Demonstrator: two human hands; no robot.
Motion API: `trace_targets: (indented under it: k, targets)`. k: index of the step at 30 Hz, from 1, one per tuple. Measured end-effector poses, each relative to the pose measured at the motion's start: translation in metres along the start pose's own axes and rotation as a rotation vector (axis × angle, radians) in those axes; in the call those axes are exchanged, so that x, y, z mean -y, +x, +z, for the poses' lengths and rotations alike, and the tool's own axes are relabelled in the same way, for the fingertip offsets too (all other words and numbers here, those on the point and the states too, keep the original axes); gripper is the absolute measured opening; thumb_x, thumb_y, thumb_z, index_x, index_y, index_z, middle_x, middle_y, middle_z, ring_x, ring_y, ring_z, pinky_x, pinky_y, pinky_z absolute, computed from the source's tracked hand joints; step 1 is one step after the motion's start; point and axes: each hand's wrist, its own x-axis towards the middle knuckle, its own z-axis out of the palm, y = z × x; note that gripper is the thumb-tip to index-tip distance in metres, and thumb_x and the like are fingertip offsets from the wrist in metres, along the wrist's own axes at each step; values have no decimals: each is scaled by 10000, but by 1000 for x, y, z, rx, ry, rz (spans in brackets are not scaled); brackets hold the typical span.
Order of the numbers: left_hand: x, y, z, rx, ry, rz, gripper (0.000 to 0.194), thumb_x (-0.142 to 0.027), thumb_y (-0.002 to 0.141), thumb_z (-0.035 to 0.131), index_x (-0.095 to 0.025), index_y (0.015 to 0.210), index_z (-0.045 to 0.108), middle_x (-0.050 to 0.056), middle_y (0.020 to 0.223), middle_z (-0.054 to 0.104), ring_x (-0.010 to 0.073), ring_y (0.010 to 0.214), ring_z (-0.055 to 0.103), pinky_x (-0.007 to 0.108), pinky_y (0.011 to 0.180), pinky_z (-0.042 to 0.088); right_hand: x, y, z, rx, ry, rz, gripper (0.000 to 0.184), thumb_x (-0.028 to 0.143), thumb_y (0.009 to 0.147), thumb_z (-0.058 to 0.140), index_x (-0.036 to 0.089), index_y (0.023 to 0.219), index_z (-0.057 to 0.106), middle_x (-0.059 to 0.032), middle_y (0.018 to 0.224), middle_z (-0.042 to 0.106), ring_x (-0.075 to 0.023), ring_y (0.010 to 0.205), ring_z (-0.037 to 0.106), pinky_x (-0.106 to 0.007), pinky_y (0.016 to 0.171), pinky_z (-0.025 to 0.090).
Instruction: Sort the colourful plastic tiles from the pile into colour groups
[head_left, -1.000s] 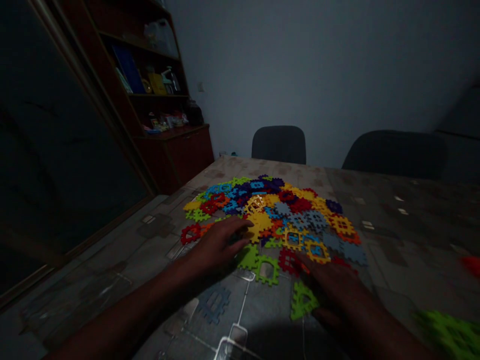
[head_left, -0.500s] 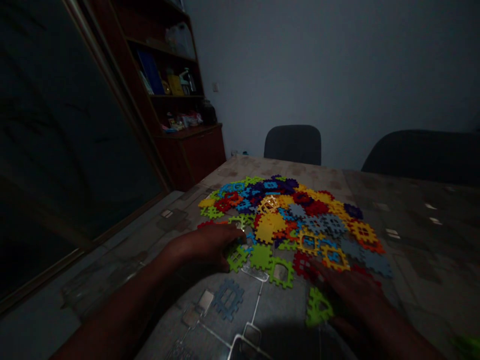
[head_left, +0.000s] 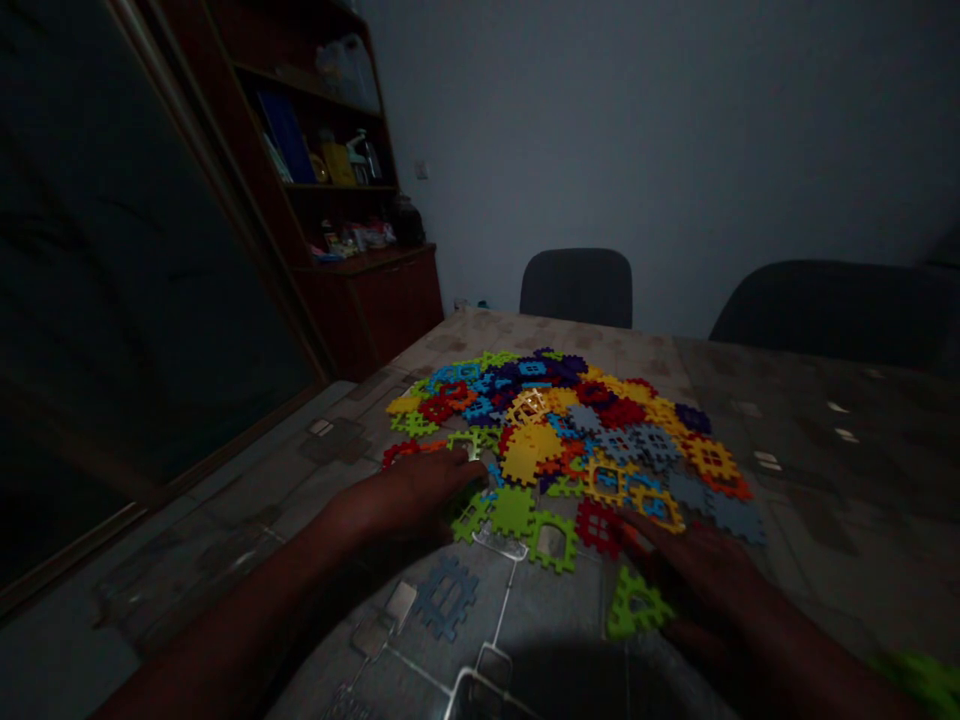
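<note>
My left hand (head_left: 420,490) is palm down at the near left edge of a pile of toothed plastic building tiles. Its fingers curve apart over a green window tile (head_left: 469,517), partly covering it; a plain green tile (head_left: 514,512) is beside it. My right hand (head_left: 697,570) is at the pile's near right side, fingers stretched and thumb apart. Its fingertips are by a red window tile (head_left: 598,528), and a green triangular tile (head_left: 636,606) lies between fingers and thumb. Whether the hand touches that triangle is unclear in the dim light.
A grey window tile (head_left: 448,597) lies apart on the patterned table (head_left: 360,410). Another green arched tile (head_left: 553,543) is at the pile's front edge. Something green (head_left: 922,682) blurs at the lower right. Beyond stand two dark chairs (head_left: 576,287) and a shelf cabinet (head_left: 397,300).
The view has shifted slightly, so most things appear further left. The green triangular tile has turned a little and lies slightly further right among the others. Both hands stay over nearly the same tiles.
</note>
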Motion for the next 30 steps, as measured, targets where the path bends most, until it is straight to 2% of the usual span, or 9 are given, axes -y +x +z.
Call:
trace_targets:
  k: [3,8,13,16,20,24,26,28,30]
  targets:
    - [0,-1,-3,37,15,-17,692,-110,718,796,-269,1333,521,102,1330,586,306,1191,582,445,1027,468,1,-3,-4,2,-1,9,991,96,716,680,387,1580,290,-70,1307,675,-296,1110,662,-429,951,520]
    - [-3,-7,-17,66,-40,-39,668,-109,750,797,-245,1342,519,90,1378,583,282,1247,569,416,1078,441,6,-6,-8,12,-9,-23,997,129,767,672,409,1599,199,-76,1408,617,-317,1207,622,-489,1005,495]
    - [-1,-10,-22,17,-64,-37,722,-59,739,785,-227,1385,508,109,1456,542,301,1303,531,451,1116,405,3,-1,7,26,-29,-17,1080,10,699,614,381,1610,168,-67,1275,691,-296,1089,669,-491,973,505]
    - [2,-10,-20,20,-74,-16,740,-25,719,773,-217,1389,522,111,1447,554,297,1312,526,426,1124,394,-5,0,11,9,-30,-62,1066,11,692,615,389,1602,209,-48,1313,679,-287,1084,671,-454,954,521]
    - [10,-8,-18,-56,-82,-27,622,11,795,601,-257,1354,559,80,1418,584,292,1265,552,427,1076,419,-9,0,10,37,-55,-84,1077,23,666,619,377,1601,218,-50,1262,700,-285,1016,678,-477,933,514]
    - [13,-2,-17,-127,-67,-24,405,-41,914,469,-259,1211,638,49,1218,681,256,1060,636,367,938,494,-6,0,10,30,-105,-43,1042,3,625,600,344,1571,327,-61,1163,725,-292,985,671,-488,943,479]
    - [9,2,-16,-139,-63,-5,297,-92,946,495,-237,1154,649,55,1173,684,253,1040,635,372,942,496,-7,-1,11,16,-121,-46,1004,1,639,590,348,1554,361,-58,1154,729,-295,992,671,-481,945,468]
    - [0,6,-14,-153,-62,36,246,-159,946,590,-225,1180,625,69,1220,656,261,1109,608,400,996,474,-10,-2,12,-1,-132,-62,976,8,661,590,355,1546,370,-55,1170,725,-302,1019,668,-479,943,461]
    - [-10,9,-9,-167,-65,107,368,-226,906,711,-236,1250,579,78,1285,618,271,1177,571,423,1033,451,-13,-3,13,-2,-143,-75,978,16,659,602,364,1543,369,-53,1161,722,-301,1006,669,-458,901,472]
